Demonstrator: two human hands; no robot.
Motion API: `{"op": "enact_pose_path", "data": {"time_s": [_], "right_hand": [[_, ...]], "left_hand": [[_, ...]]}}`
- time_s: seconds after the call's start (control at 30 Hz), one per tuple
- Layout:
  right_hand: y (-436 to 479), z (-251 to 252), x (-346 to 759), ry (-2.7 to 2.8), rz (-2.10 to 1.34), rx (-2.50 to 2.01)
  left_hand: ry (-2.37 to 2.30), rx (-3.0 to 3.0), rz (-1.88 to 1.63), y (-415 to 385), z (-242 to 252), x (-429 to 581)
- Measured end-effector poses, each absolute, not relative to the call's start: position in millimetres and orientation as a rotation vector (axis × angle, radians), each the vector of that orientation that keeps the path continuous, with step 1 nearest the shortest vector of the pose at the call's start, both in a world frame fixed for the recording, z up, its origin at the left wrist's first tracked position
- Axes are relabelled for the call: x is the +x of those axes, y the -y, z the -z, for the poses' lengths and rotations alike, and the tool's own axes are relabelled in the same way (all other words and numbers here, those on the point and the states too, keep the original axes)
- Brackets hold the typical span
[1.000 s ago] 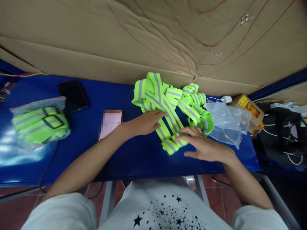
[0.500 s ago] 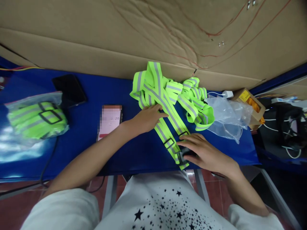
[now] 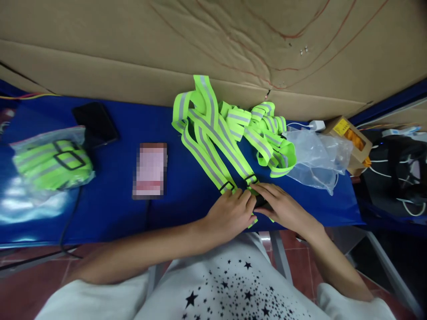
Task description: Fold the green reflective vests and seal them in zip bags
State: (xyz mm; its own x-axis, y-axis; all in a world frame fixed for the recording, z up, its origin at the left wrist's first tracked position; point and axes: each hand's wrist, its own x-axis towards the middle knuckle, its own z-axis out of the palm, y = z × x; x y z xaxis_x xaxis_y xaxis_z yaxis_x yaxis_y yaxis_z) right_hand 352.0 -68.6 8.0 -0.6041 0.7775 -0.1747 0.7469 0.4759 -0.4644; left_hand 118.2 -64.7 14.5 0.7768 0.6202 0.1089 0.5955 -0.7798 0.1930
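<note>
A tangle of neon-green reflective straps (image 3: 220,133) with grey stripes and black buckles lies on the blue table (image 3: 187,200), running from the cardboard wall down to the front edge. My left hand (image 3: 230,215) and my right hand (image 3: 278,206) meet at the straps' near end by the table edge. Both hands have their fingers curled onto the strap ends and a black buckle (image 3: 258,202) there. The strap tips under my palms are hidden.
A clear bag with folded green straps (image 3: 51,162) lies at the left, a dark phone (image 3: 95,124) behind it and a second phone (image 3: 150,169) in the middle. An empty plastic bag (image 3: 315,158), a white charger (image 3: 313,126) and a small cardboard box (image 3: 350,142) sit right. A cardboard wall (image 3: 133,53) stands behind.
My left hand left the upper straps and came down beside my right hand at the front edge. The straps were pulled straighter toward me.
</note>
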Motion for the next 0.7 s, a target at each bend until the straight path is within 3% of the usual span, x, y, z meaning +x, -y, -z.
{"op": "enact_pose_path", "data": {"time_s": [0.37,0.7], "right_hand": [[74.0,-8.4,351.8,2.691,-0.677,-1.356],[69.2,-11.8,341.6,2.766,-0.459,-1.229]], "left_hand": [[-1.201,2.75,-0.088,61.1,-8.9,130.1],[-1.052,2.867,-0.189,49.4,-4.7,129.7]]}}
